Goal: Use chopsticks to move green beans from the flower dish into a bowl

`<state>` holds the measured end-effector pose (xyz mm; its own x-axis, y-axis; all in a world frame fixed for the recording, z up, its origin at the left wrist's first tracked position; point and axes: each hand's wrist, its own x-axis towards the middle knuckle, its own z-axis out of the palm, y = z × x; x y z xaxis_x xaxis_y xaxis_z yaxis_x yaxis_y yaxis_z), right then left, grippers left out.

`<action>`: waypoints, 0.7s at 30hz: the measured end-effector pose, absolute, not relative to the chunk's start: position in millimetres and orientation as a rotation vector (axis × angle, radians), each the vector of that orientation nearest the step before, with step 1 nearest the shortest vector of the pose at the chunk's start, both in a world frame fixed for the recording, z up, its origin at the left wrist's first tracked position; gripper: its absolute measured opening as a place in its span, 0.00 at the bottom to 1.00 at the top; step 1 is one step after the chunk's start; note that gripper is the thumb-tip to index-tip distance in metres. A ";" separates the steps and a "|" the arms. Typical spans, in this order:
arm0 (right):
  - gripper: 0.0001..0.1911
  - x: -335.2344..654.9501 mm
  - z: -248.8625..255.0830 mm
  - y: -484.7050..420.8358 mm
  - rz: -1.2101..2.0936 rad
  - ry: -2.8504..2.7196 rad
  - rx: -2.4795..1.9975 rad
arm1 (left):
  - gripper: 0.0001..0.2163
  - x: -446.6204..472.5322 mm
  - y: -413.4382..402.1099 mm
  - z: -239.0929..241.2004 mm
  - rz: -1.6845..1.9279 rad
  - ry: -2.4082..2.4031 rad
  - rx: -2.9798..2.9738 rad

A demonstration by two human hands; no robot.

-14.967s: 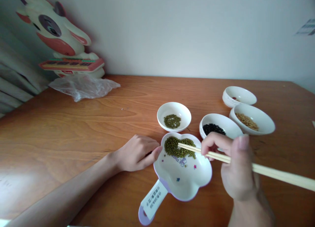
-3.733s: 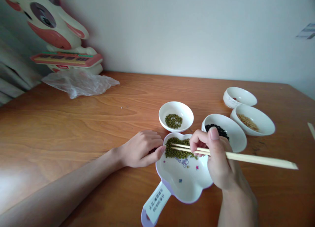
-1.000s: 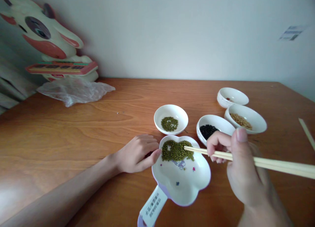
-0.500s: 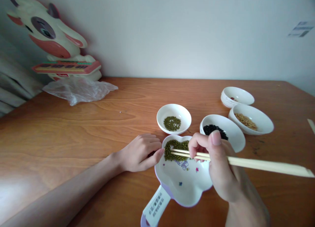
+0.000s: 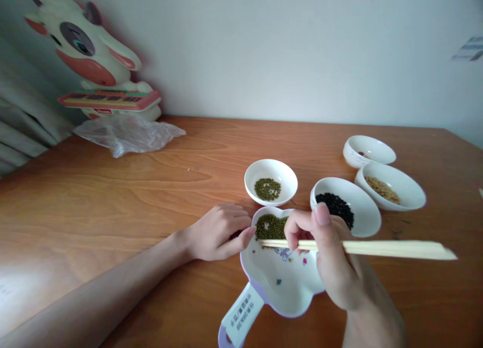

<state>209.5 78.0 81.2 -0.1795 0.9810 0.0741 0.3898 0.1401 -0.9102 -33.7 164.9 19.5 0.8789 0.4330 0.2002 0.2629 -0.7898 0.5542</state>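
A pair of wooden chopsticks lay nearly level above the flower-shaped white dish, their tips reaching the near edge of the heap of green mung beans in the dish's far lobe. The right hand gripped the chopsticks, thumb on top and fingers curled round them, the long ends sticking out toward the tabletop's right edge. Whether a bean was pinched between the tips could not be told. The left hand rested on the tabletop just left of the dish, fingers loosely curled, the fingertips touching the dish's left rim. The dish's lilac handle, with a printed paper label on it, pointed toward the near edge of the tabletop.

Just beyond the dish stood a small round white bowl with a smaller patch of mung beans in it. To its right stood a white bowl of black beans, then a white bowl of yellowish beans, and behind that, toward the far right corner, a white bowl that looked nearly bare. All stood on the wooden tabletop. At the far left corner lay a crumpled clear plastic bag, and behind it stood a cartoon cow figure against the wall.
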 end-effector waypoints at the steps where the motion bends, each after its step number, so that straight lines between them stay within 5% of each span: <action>1: 0.38 212.8 79.5 77.3 1.024 -1.653 -1.330 | 0.15 -33.5 165.0 19.6 0.437 0.501 2.519; 21: 0.37 220.1 74.2 82.0 0.815 -1.608 -1.460 | 0.16 -32.7 165.3 20.9 0.448 0.506 2.557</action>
<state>220.1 82.0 74.2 -0.0150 0.9906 0.1356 0.4761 0.1264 -0.8703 -32.7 165.3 20.9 0.8773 0.4284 0.2164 0.2671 -0.8104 0.5214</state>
